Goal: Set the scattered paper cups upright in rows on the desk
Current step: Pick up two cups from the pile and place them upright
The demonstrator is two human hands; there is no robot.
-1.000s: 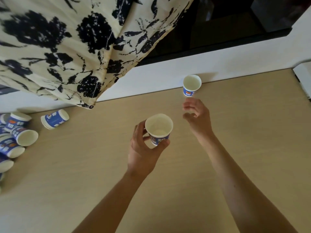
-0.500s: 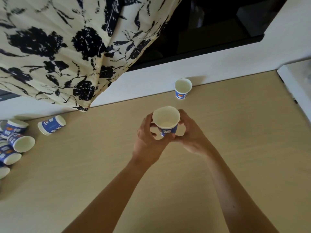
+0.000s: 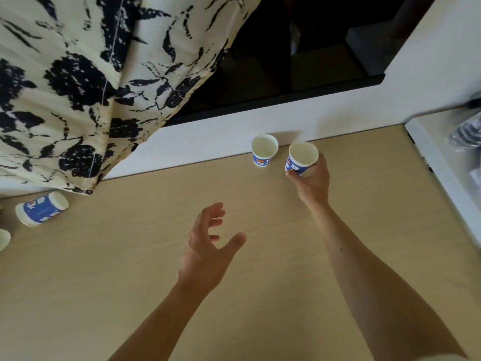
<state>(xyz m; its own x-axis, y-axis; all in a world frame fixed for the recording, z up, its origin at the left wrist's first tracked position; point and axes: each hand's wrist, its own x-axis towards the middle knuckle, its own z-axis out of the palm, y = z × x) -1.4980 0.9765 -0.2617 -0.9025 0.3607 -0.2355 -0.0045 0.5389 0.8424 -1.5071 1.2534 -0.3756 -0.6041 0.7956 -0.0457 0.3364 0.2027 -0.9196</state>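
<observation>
A blue-and-white paper cup stands upright at the back of the tan desk, close to the white wall. Just to its right my right hand grips a second cup, mouth up and slightly tilted; whether its base touches the desk is hidden by my fingers. My left hand hovers over the middle of the desk with fingers spread and nothing in it. One cup lies on its side at the far left, and the rim of another cup shows at the left edge.
A cream curtain with dark floral print hangs over the desk's back left. A dark window opening sits above the white wall ledge. A white surface with dark striped items borders the desk on the right.
The cup passed from my left hand to my right, which carried it back and right beside the standing cup. My left hand let go and drew back, fingers spread.
</observation>
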